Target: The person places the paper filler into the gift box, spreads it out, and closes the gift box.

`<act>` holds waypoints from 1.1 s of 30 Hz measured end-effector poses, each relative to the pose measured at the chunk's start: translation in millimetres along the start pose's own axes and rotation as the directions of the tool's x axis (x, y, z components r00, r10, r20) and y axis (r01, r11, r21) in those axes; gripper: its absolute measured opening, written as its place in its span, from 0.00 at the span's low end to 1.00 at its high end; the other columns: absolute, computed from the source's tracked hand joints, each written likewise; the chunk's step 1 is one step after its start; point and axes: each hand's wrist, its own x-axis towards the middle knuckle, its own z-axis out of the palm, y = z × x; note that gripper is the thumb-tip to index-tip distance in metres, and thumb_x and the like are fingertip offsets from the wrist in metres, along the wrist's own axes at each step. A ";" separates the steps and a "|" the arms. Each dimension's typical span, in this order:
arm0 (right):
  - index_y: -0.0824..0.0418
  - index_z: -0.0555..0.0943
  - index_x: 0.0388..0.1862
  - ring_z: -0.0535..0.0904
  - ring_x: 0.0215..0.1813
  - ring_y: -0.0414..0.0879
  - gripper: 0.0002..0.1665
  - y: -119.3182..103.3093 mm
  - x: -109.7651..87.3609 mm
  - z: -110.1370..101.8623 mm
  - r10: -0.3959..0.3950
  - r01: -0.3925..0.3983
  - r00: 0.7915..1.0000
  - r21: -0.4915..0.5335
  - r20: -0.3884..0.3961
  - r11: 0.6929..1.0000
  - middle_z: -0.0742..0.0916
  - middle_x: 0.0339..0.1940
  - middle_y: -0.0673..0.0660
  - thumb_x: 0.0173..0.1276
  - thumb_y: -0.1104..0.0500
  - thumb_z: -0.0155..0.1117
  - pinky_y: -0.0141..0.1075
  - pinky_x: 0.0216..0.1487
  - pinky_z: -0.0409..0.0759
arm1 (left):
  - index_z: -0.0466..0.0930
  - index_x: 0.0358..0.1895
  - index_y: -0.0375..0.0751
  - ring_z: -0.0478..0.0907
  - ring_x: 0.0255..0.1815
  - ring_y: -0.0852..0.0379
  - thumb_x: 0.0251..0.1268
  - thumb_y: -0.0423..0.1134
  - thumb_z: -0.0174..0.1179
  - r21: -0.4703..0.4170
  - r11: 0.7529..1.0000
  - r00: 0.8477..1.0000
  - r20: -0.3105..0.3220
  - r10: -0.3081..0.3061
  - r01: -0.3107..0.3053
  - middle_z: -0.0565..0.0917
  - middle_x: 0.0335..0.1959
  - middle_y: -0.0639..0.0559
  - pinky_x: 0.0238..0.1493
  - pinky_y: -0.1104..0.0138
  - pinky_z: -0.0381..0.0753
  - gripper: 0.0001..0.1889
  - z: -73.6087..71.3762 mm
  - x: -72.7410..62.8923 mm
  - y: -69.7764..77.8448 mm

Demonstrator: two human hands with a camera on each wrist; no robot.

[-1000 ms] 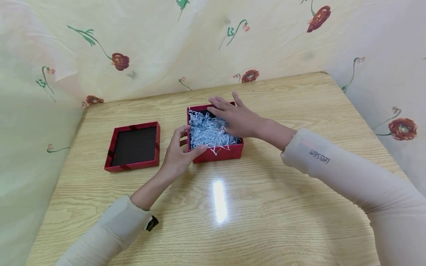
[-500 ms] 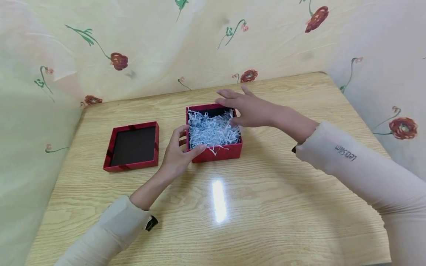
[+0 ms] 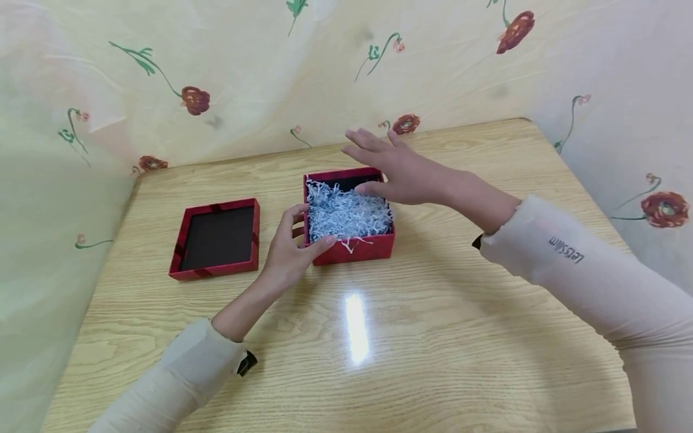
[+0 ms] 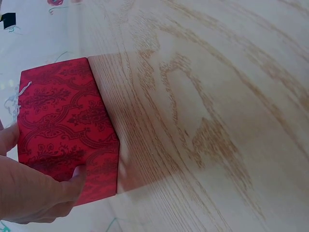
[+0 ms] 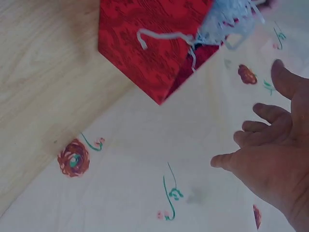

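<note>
A red patterned gift box (image 3: 354,252) stands uncovered on the wooden table, filled with pale blue shredded paper (image 3: 346,216). My left hand (image 3: 287,255) grips the box's near left corner, thumb at the front rim and fingers against the left side. The left wrist view has that hand (image 4: 36,191) on the red box wall (image 4: 63,111). Over the far right part of the box hovers my right hand (image 3: 406,171), fingers extended and nothing held. In the right wrist view this hand (image 5: 275,145) is spread apart from the box (image 5: 149,53), where paper strands (image 5: 224,24) hang over the rim.
Left of the box lies its red lid (image 3: 219,237), inside up with a black lining. A floral cloth (image 3: 260,78) hangs along the table's back and sides. Light glares off the wooden tabletop (image 3: 411,337) in front of the box.
My right hand has lifted off the shredded paper, shifted right, then risen slightly toward the back. More of the paper now shows. My left hand, the box and the lid have stayed put.
</note>
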 end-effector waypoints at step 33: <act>0.45 0.36 0.79 0.31 0.79 0.52 0.45 -10.4 35.7 72.1 0.090 -0.027 0.944 -0.198 0.317 0.980 0.37 0.79 0.53 0.74 0.35 0.43 0.63 0.71 0.42 | 0.53 0.73 0.51 0.65 0.67 0.46 0.60 0.49 0.66 -0.028 0.999 1.000 0.022 0.018 -0.018 0.60 0.69 0.46 0.61 0.57 0.73 0.41 -2.1 0.1 -0.3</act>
